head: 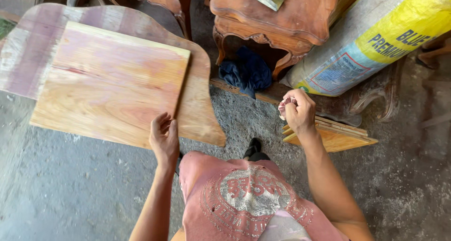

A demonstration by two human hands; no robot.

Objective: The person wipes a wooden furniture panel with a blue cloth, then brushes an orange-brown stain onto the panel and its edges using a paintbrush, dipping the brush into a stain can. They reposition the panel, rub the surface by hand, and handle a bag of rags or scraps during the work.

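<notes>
We see the left hand (164,137), fingers spread flat and gripping nothing, resting on the near right corner of a rectangular wooden board (110,84). The board lies flat on a larger curved-edged panel (199,109), its long axis running from lower left to upper right. The right hand (297,112) is closed around a small crumpled piece of sandpaper (284,106), held above stacked wooden slats (336,135) near a blue cloth (246,71).

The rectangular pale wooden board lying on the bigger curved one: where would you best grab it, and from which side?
Probably its near right corner, from the right: the rectangular pale wooden board lies flat, that edge is exposed, and the left hand already rests there.
</notes>
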